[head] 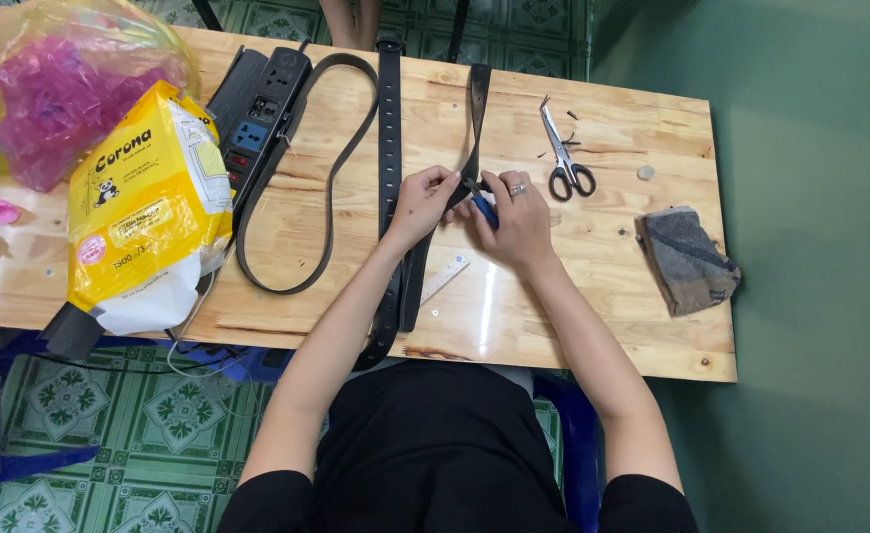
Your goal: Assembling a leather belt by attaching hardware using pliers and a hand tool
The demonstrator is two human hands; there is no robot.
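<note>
My left hand (421, 200) pinches a narrow black leather strap (475, 133) near the middle of the pale wooden desk (603, 326), and my right hand (517, 219), closed around a small blue-handled tool (485, 210), meets it at the same spot. The strap runs to the far edge, beside a wider black punched belt (389, 148). Black-handled steel scissors (563, 158) lie right of my hands, a folded grey cloth (687, 259) near the right edge, a yellow plastic packet (144, 207) toward the left
</note>
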